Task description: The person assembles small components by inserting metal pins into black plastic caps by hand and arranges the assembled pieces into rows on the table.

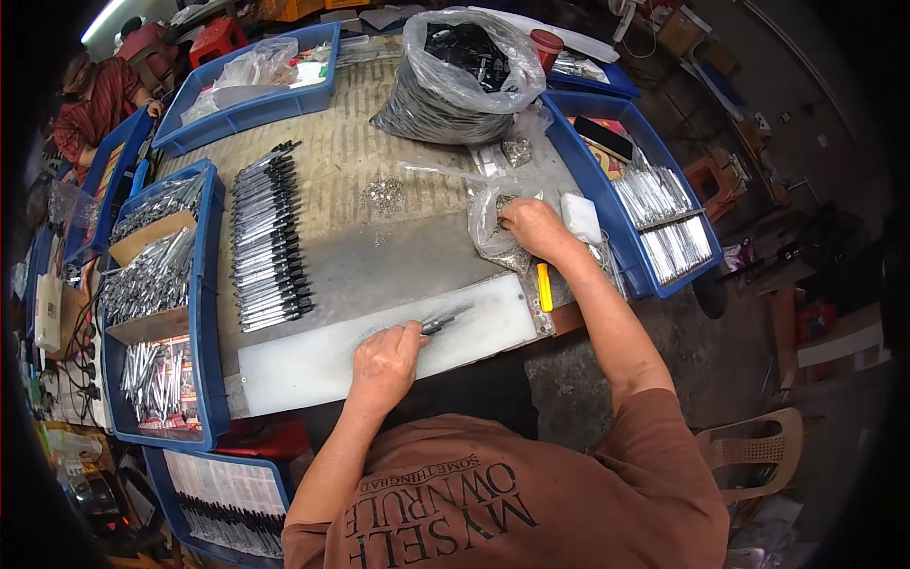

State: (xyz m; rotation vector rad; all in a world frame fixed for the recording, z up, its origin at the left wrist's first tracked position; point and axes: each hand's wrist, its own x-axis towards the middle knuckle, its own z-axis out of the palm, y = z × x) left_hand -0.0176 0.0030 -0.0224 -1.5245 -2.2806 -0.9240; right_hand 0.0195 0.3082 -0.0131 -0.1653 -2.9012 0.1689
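My left hand point(384, 365) is closed around a dark pen point(438, 324), whose thin end sticks out toward the upper right. It is just over a long white board point(284, 368), smudged grey in the middle, at the table's near edge. My right hand point(538, 230) reaches into a small clear plastic bag point(488, 232) of tiny metal parts. Its fingers are bent together, and what they pinch is hidden. Near that wrist lie a yellow-handled tool point(544, 287) and a white block point(580, 218). Left of centre, a long row of black-and-silver pens point(265, 247) lies on the table.
A large clear bag of black parts point(455, 85) stands at the back. Small metal pieces point(384, 196) are scattered mid-table. Blue trays of silver pen parts flank me, left point(214, 284) and right point(607, 223). Another blue tray point(246, 112) is at far left, where a person point(118, 90) sits.
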